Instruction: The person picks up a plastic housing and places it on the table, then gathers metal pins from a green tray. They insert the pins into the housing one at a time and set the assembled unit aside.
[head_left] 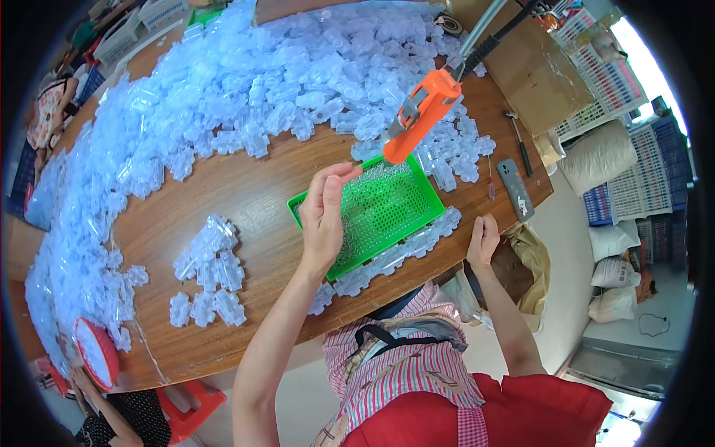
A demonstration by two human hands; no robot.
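A green perforated tray (398, 212) lies on the table in front of me, with small shiny metal pieces (380, 177) heaped toward its far side. Over its left end is my left hand (324, 216), fingers bent and drawn together near the metal pieces; anything between the fingertips is too small to make out. My right hand (484, 240) is closed at the table's near edge, right of the tray, and its contents are hidden. An orange tool (428, 112) with a metal lever hangs above the tray's far edge. Clear plastic parts (402, 253) line the tray's near side.
A large heap of clear plastic parts (246, 74) covers the far and left table (275, 171). A smaller pile (212, 268) sits left of me. To the right lie a phone (515, 190) and a hammer (519, 141). Another person's hand (83, 381) is beside a red basin (97, 354).
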